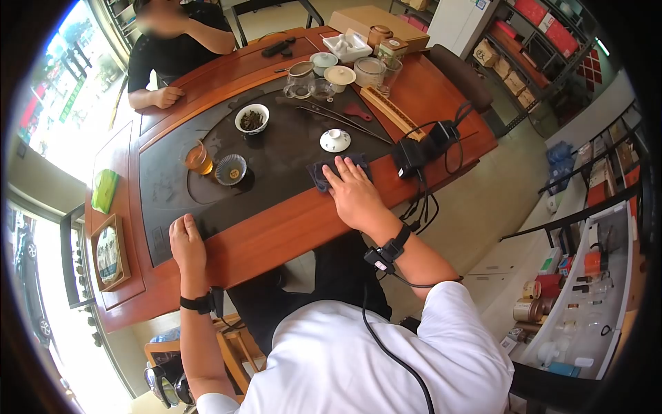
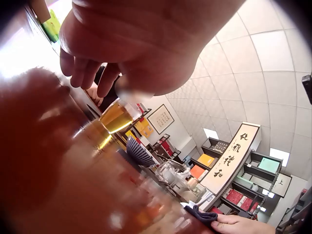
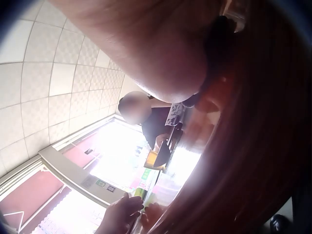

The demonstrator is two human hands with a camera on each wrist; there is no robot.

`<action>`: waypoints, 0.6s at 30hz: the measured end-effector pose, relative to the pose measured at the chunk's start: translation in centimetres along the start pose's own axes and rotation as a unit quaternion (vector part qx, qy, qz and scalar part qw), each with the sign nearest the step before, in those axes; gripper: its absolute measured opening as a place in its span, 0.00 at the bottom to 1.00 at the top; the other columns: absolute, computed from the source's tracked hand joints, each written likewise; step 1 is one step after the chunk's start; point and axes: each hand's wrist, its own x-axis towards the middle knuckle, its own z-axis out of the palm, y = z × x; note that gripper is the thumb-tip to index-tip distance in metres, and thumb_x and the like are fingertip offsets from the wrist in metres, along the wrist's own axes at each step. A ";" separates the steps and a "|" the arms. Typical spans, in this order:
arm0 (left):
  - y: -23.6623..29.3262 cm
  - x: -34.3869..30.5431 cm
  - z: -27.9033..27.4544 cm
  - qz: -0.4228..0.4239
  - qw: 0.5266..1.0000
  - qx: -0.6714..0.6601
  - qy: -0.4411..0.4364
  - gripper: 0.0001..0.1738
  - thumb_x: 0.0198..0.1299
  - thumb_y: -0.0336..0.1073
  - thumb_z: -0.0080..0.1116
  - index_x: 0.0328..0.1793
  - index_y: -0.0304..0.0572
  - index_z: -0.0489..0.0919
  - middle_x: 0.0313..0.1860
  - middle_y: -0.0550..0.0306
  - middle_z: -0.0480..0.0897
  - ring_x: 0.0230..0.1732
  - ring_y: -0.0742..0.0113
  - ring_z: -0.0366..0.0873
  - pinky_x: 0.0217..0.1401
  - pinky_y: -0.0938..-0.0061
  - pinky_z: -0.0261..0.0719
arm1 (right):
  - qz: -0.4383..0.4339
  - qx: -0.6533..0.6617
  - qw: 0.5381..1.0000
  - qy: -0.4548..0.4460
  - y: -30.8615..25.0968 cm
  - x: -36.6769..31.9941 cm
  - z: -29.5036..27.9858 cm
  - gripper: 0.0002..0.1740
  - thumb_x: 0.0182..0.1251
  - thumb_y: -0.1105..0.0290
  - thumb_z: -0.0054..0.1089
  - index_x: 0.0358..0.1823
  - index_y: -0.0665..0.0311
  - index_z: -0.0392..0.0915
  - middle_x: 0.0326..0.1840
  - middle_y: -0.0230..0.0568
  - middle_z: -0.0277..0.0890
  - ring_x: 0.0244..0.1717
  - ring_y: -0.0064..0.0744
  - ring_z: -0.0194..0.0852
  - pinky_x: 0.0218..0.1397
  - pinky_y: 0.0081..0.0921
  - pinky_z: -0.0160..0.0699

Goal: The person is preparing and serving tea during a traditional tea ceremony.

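My right hand (image 1: 354, 194) lies with its fingers straight on a folded dark cloth (image 1: 321, 179) near the table's front edge. Just beyond the fingertips sits a white lid (image 1: 335, 140) with a small knob. At the left, my left hand (image 1: 187, 245) rests at the table edge, fingers loosely bent and holding nothing. Beyond it stand a glass pitcher (image 1: 198, 163) of amber tea and a ribbed cup (image 1: 231, 170). Farther back is a white bowl (image 1: 252, 113) with dark wet tea leaves. The left wrist view also catches the cloth (image 2: 199, 213) under the right fingers.
Tongs (image 1: 345, 123) and a wooden box (image 1: 392, 110) lie to the right, beside black adapters (image 1: 427, 148) with cables. Glass pitchers and lidded jars (image 1: 369, 71) crowd the back right. A person (image 1: 181, 48) sits across. A framed tray (image 1: 110, 252) is at the left.
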 end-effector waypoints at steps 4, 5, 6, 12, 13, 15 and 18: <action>-0.7 0.0 -0.5 -0.013 1.000 0.017 -0.002 0.23 0.88 0.46 0.51 0.57 0.30 0.87 0.57 0.39 0.87 0.60 0.39 0.84 0.68 0.53 0.80 | 0.030 -0.016 0.999 0.023 0.0 -1.5 -0.5 0.31 0.88 0.64 0.53 0.87 0.64 0.70 0.91 0.69 0.61 0.92 0.67 0.57 0.93 0.56 0.57; -0.7 0.3 -0.5 0.000 1.000 0.020 0.003 0.23 0.88 0.46 0.52 0.56 0.30 0.87 0.57 0.39 0.87 0.60 0.39 0.84 0.68 0.53 0.79 | 0.032 -0.016 0.999 0.026 0.3 -1.2 -0.2 0.31 0.87 0.64 0.54 0.87 0.64 0.70 0.90 0.69 0.62 0.92 0.68 0.57 0.93 0.57 0.57; -0.8 0.3 -0.4 0.011 1.000 0.024 0.005 0.22 0.88 0.45 0.53 0.56 0.30 0.87 0.57 0.39 0.87 0.61 0.39 0.84 0.68 0.52 0.79 | 0.038 -0.025 0.999 0.025 0.5 -0.8 -0.3 0.31 0.87 0.64 0.54 0.87 0.64 0.70 0.90 0.69 0.62 0.92 0.68 0.57 0.93 0.57 0.57; -0.4 0.7 -0.8 0.016 0.996 0.084 -0.035 0.24 0.84 0.47 0.59 0.64 0.30 0.86 0.67 0.36 0.86 0.70 0.38 0.82 0.75 0.52 0.77 | 0.061 -0.035 0.997 0.026 0.7 -0.2 -0.4 0.32 0.86 0.65 0.54 0.87 0.67 0.70 0.90 0.72 0.61 0.91 0.69 0.57 0.93 0.57 0.57; -0.3 0.7 -0.8 0.013 0.994 0.100 -0.042 0.25 0.83 0.47 0.60 0.67 0.30 0.86 0.71 0.36 0.84 0.73 0.36 0.80 0.78 0.51 0.76 | 0.061 -0.037 0.997 0.017 0.5 -0.5 -0.7 0.32 0.86 0.66 0.53 0.87 0.67 0.69 0.90 0.74 0.60 0.91 0.70 0.57 0.92 0.57 0.58; -0.4 0.7 -0.9 -0.011 0.989 0.132 -0.065 0.30 0.81 0.50 0.63 0.73 0.29 0.83 0.78 0.32 0.79 0.79 0.35 0.75 0.84 0.50 0.72 | 0.056 -0.047 0.997 0.008 0.4 -0.9 -0.9 0.32 0.86 0.66 0.53 0.87 0.68 0.69 0.90 0.75 0.60 0.91 0.70 0.57 0.92 0.57 0.59; -0.6 0.7 -0.8 -0.033 0.979 0.172 -0.101 0.38 0.78 0.53 0.66 0.81 0.28 0.77 0.85 0.29 0.73 0.86 0.33 0.68 0.89 0.50 0.65 | 0.051 -0.060 0.997 0.001 0.9 -0.4 -0.9 0.32 0.86 0.65 0.54 0.87 0.68 0.68 0.89 0.76 0.60 0.91 0.71 0.58 0.92 0.58 0.60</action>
